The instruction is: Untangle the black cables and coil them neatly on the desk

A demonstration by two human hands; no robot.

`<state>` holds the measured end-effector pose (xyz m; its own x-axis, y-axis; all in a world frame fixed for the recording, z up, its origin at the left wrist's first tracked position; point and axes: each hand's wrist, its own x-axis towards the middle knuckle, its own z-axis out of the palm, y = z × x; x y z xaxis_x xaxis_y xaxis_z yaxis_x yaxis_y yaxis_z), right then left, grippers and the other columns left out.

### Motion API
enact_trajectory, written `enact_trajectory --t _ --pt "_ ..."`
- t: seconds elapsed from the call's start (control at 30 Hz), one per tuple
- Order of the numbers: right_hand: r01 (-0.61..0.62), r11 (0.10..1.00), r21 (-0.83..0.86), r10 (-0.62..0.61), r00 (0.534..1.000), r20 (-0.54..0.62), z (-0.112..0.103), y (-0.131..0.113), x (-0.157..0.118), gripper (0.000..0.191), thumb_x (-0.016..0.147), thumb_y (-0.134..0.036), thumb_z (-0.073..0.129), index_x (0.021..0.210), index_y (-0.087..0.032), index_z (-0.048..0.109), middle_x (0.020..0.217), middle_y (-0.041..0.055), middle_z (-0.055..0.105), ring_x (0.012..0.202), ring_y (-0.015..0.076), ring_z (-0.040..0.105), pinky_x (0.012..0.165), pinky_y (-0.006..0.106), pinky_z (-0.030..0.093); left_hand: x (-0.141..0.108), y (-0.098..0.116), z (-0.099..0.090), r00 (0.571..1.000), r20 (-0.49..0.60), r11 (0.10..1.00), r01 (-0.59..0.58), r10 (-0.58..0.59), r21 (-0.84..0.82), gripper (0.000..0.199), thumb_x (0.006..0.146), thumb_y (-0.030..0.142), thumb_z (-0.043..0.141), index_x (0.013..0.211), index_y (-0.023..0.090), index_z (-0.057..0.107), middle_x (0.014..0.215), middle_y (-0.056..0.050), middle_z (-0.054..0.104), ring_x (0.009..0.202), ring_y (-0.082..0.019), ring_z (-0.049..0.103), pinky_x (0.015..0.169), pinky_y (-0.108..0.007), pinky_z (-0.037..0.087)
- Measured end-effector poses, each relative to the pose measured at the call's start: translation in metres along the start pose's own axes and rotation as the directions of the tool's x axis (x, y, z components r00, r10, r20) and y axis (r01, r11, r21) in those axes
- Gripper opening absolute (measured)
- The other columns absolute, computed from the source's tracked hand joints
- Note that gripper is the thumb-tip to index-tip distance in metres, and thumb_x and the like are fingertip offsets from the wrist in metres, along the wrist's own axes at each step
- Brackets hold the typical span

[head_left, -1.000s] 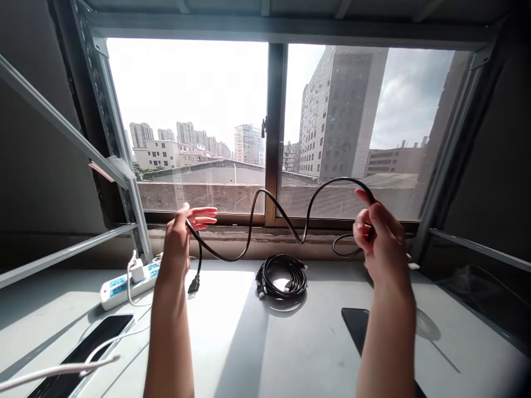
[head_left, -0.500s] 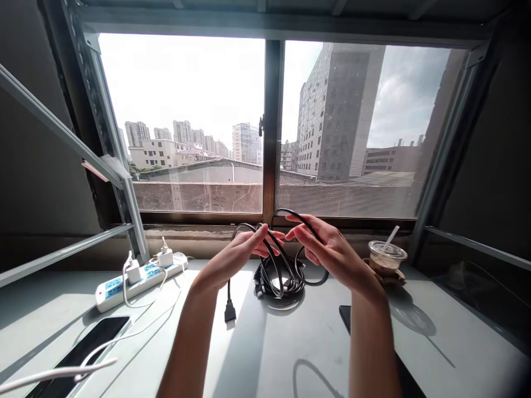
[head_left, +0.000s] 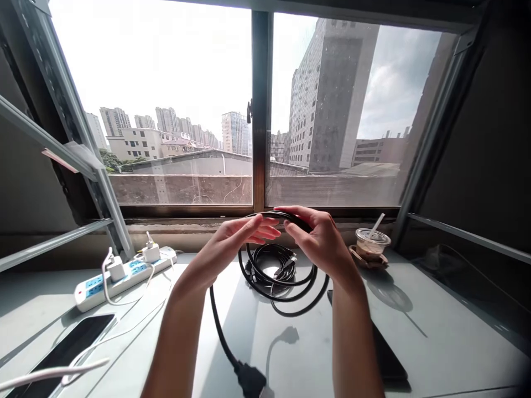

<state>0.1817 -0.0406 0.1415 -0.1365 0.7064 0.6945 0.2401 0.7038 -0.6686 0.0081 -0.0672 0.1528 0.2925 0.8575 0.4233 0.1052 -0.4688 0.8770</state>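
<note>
Both hands on a looped cable (head_left: 294, 315).
I grip its top between thumb and fingers, left hand (head_left: 234, 237) and right hand (head_left: 318, 237) alike — held up over the desk (head_left: 302, 359), near the coil (head_left: 265, 250) — its plug (head_left: 251, 380) dangling.

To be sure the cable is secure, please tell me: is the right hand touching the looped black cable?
Touching. The head view shows the right hand with thumb and fingers around the black cable at the top of its loops.

Window (head_left: 260, 105): bright daylight, glaring left.
Worktop (head_left: 307, 342): sunlit patches, distinct shadows.
Right wall (head_left: 485, 149): dim.
Edges: stretched, lower right blurred.
</note>
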Motion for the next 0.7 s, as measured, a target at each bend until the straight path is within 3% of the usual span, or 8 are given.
enact_trajectory --t 0.07,0.2,0.3,0.37,0.4,0.47,0.57,0.7 --pt "-0.035 0.999 0.041 0.038 0.996 -0.081 -0.001 -0.001 0.001 0.03 0.078 -0.019 0.055 0.102 -0.018 0.073 0.081 0.002 0.069 0.069 0.0129 0.061 0.064 0.024 0.049 -0.004 0.007 -0.001 0.988 -0.105 0.994 -0.112 0.11 -0.007 0.032 0.085 0.044 0.059 0.099 0.018 0.07 0.086 -0.007 0.07 0.083 -0.021 0.067 0.081 -0.032 0.053" --pt "-0.073 0.984 0.16 0.106 0.972 -0.211 -0.003 -0.004 0.002 0.03 0.074 -0.018 0.055 0.096 -0.018 0.075 0.049 -0.0038 0.05 0.04 0.005 0.033 0.038 0.018 0.024 -0.002 0.007 -0.011 0.895 -0.39 0.965 -0.256 0.215 -0.056 0.026 0.08 0.041 0.061 0.081 0.017 0.069 0.049 0.0 0.057 0.049 -0.016 0.059 0.056 -0.026 0.052" --pt "-0.013 0.963 0.269 0.085 0.963 -0.257 -0.004 -0.007 0.002 0.03 0.071 -0.015 0.056 0.093 -0.018 0.076 0.043 -0.0065 0.041 0.038 0.0039 0.025 0.036 0.019 0.017 0.009 -0.011 -0.025 0.859 -0.509 0.999 -0.053 0.051 0.011 0.034 0.08 0.048 0.06 0.071 0.015 0.065 0.041 0.001 0.05 0.037 -0.012 0.051 0.043 -0.021 0.045" --pt "0.04 0.935 0.351 0.066 0.957 -0.283 -0.002 -0.007 0.002 0.03 0.068 -0.016 0.058 0.092 -0.019 0.076 0.041 -0.0077 0.035 0.037 0.0037 0.023 0.036 0.019 0.016 0.018 -0.03 -0.03 0.888 -0.433 0.972 0.214 -0.153 0.096 0.048 0.083 0.057 0.052 0.066 0.013 0.064 0.045 -0.003 0.056 0.039 -0.013 0.053 0.04 -0.02 0.043" --pt "0.061 0.92 0.386 0.06 0.954 -0.293 -0.001 -0.006 0.003 0.029 0.068 -0.017 0.059 0.091 -0.019 0.076 0.04 -0.0081 0.033 0.037 0.0037 0.022 0.036 0.02 0.015 0.022 -0.041 -0.03 0.905 -0.33 0.935 0.326 -0.267 0.139 0.054 0.083 0.061 0.048 0.064 0.013 0.065 0.047 -0.005 0.058 0.041 -0.014 0.056 0.041 -0.02 0.044" --pt "0.084 0.895 0.437 0.055 0.954 -0.295 0.003 -0.004 0.005 0.028 0.067 -0.019 0.06 0.09 -0.019 0.077 0.04 -0.0084 0.031 0.037 0.004 0.021 0.036 0.02 0.015 0.029 -0.06 -0.025 0.9 -0.159 0.884 0.43 -0.405 0.184 0.059 0.082 0.063 0.048 0.059 0.011 0.064 0.048 -0.008 0.059 0.043 -0.017 0.058 0.042 -0.022 0.046" --pt "0.091 0.884 0.458 0.039 0.963 -0.265 0.008 0.004 0.01 0.029 0.069 -0.021 0.056 0.089 -0.019 0.076 0.041 -0.0085 0.029 0.038 0.0043 0.02 0.036 0.02 0.016 0.037 -0.079 -0.016 0.893 -0.002 0.881 0.446 -0.451 0.156 0.054 0.08 0.06 0.054 0.067 0.009 0.067 0.057 -0.011 0.064 0.05 -0.021 0.062 0.047 -0.027 0.051" --pt "0.106 0.908 0.406 0.001 0.967 -0.254 0.012 0.02 0.019 0.029 0.069 -0.019 0.048 0.083 -0.018 0.074 0.045 -0.0074 0.036 0.041 0.0049 0.027 0.041 0.019 0.025 0.045 -0.084 -0.02 0.938 0.054 0.939 0.341 -0.343 0.04 0.048 0.071 0.053 0.071 0.097 0.013 0.066 0.09 -0.011 0.07 0.079 -0.02 0.068 0.066 -0.024 0.056"
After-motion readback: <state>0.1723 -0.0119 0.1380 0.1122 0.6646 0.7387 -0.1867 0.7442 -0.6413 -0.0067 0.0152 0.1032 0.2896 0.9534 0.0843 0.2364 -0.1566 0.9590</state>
